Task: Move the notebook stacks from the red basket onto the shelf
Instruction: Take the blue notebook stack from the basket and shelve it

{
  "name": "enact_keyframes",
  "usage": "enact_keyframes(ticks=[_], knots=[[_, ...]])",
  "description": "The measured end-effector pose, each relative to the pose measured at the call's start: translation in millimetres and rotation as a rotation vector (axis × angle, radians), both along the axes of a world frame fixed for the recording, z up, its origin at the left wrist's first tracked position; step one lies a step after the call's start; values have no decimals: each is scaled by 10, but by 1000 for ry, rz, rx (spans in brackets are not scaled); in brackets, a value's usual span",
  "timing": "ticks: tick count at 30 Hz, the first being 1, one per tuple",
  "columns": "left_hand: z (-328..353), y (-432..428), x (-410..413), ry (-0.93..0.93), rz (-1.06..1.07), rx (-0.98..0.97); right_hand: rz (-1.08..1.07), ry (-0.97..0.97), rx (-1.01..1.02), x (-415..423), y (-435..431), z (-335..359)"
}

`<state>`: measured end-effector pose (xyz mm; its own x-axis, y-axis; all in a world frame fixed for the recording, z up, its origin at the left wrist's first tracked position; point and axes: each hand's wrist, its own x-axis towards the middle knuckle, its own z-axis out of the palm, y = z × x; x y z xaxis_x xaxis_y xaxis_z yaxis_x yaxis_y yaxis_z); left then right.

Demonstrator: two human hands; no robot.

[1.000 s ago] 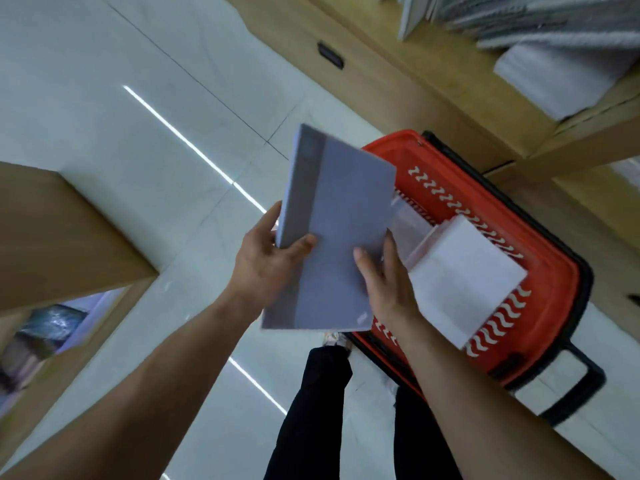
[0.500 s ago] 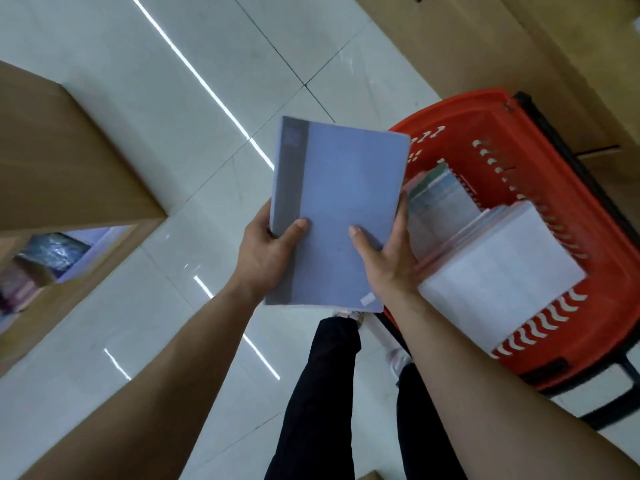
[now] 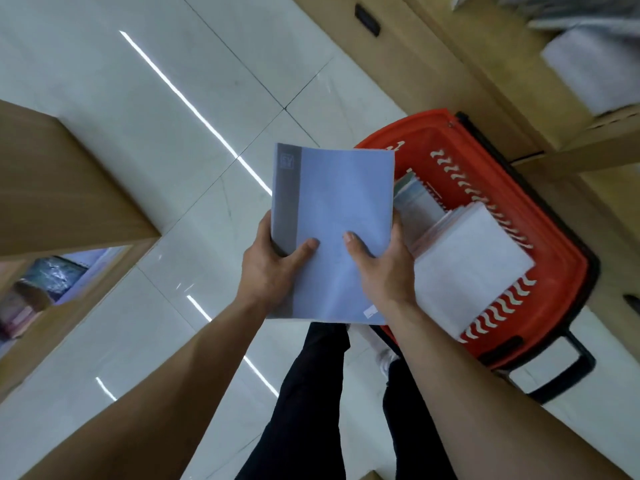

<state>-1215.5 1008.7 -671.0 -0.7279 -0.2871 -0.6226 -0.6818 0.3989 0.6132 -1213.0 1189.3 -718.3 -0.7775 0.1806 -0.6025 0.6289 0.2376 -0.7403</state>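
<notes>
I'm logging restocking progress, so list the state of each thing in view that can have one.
Blue-covered notebook stack with grey spine strip: lifted clear of the basket, in a two-handed grip.
Left hand: shut on the stack's spine side.
Right hand: shut on the stack's other side.
Red plastic basket: on the floor, not emptied.
White-covered notebook stack: in the basket, tilted.
Wooden shelf: partly stocked.

Blue softcover notebook stack (image 3: 341, 233): between both hands, left of red plastic basket (image 3: 540, 216). White wrapped notebook stack (image 3: 474, 268): in basket. Wooden shelf (image 3: 519, 74): behind basket.
</notes>
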Motion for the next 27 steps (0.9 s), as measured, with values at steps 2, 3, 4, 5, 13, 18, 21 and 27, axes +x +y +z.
enact_keyframes(ticks=[2, 3, 4, 5, 13, 18, 21, 27], knots=[[296, 215, 16, 9, -52, 25, -24, -2, 19, 85, 252, 356], [462, 337, 18, 12, -82, 43, -38, -13, 24, 136, 395, 556], [631, 469, 22, 16, -115, 63, -57, -19, 32, 206, 547, 741], [808, 614, 19, 26, -157, 83, -79, -16, 44, 268, 702, 924], [2125, 1908, 111, 117, -522, 221, -371, 83, 153, 890, 1914, 2506], [2785, 2789, 281, 129, -786, 225, -627, 77, 225, 1466, 2537, 3302], [3167, 3292, 458, 132, -903, 231, -770, 96, 248, 1814, 2837, 3662], [3564, 4197, 723, 136, -1005, 316, -905, 159, 310, 2244, 3551, 4074]])
